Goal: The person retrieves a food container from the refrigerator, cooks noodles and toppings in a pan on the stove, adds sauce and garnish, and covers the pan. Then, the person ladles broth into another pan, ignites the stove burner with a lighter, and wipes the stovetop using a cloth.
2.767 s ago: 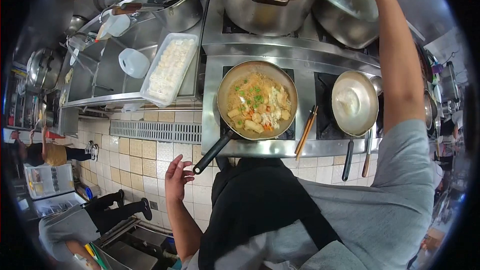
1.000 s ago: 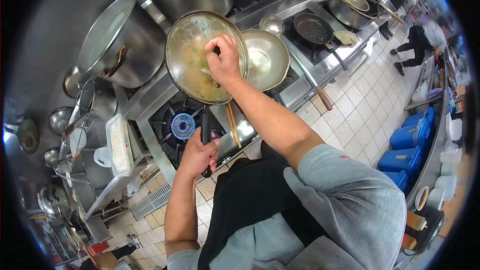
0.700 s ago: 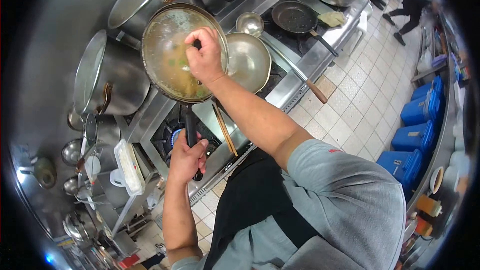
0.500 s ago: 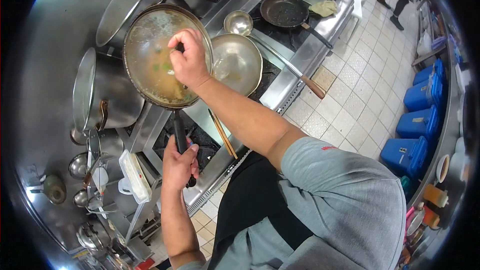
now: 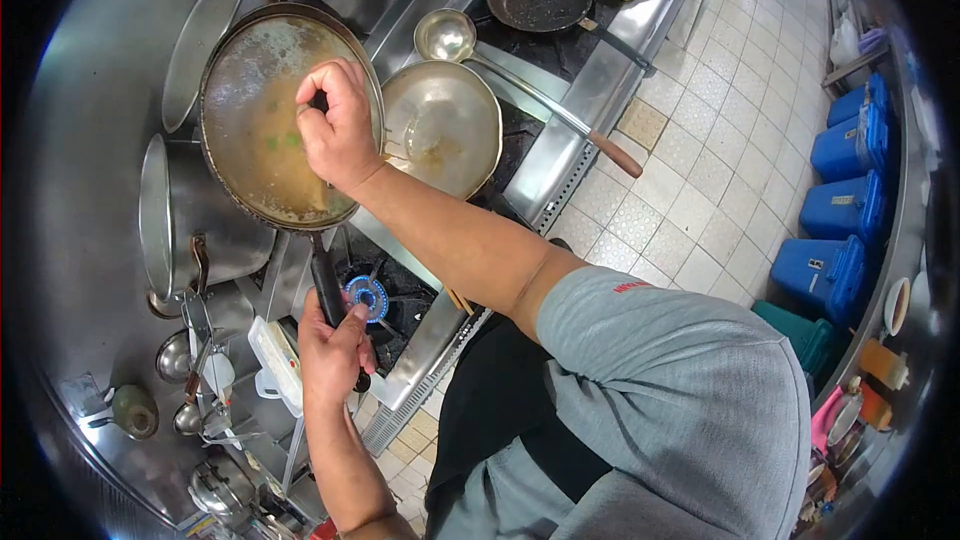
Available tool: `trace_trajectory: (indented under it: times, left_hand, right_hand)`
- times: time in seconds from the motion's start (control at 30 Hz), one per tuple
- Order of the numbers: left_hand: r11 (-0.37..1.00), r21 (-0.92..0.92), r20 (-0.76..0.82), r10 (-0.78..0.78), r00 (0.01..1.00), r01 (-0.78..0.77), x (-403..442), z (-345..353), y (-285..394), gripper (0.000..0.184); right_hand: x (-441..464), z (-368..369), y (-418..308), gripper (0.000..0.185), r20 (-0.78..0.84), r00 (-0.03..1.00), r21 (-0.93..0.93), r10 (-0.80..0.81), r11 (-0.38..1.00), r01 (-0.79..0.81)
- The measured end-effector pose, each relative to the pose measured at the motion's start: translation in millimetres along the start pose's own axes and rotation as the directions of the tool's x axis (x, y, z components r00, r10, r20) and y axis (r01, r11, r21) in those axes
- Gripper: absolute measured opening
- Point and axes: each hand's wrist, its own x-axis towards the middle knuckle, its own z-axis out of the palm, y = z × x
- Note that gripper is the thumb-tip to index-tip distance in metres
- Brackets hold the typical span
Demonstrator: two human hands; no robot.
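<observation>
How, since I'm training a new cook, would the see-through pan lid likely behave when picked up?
The pan lid is see-through, suggesting glass: probably stiff and breakable if dropped. It looks cloudy, perhaps moist or greasy, so may be slippery. Being round, it could roll on edge.

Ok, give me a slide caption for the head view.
Left hand grips the pan handle, right hand holds the clear lid, a lit burner alongside.

Stockpots (image 5: 225, 205) show a commercial kitchen (burner (image 5: 367, 300) lit).
</observation>
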Motion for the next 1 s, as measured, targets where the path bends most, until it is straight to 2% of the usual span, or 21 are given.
trace_trajectory:
  times: [0.5,0.77,1.0]
  left_hand:
    - [0.992,0.122,-0.032,0.003,0.999,0.001,1.4,7.3,14.7,0.016]
    - [0.994,0.107,-0.026,0.019,0.999,-0.016,2.4,6.5,14.6,0.015]
    - [0.995,0.096,-0.039,0.032,0.999,-0.028,1.3,6.2,13.3,0.017]
  right_hand:
    - [11.2,-2.6,-1.1,0.018,-0.042,0.999,0.013,0.006,1.0,-0.005]
    - [14.3,-3.8,-2.5,0.015,-0.04,0.999,-0.017,-0.008,1.0,0.007]
    - [18.1,-1.6,-6.8,0.018,-0.054,0.998,0.032,-0.014,0.999,0.016]
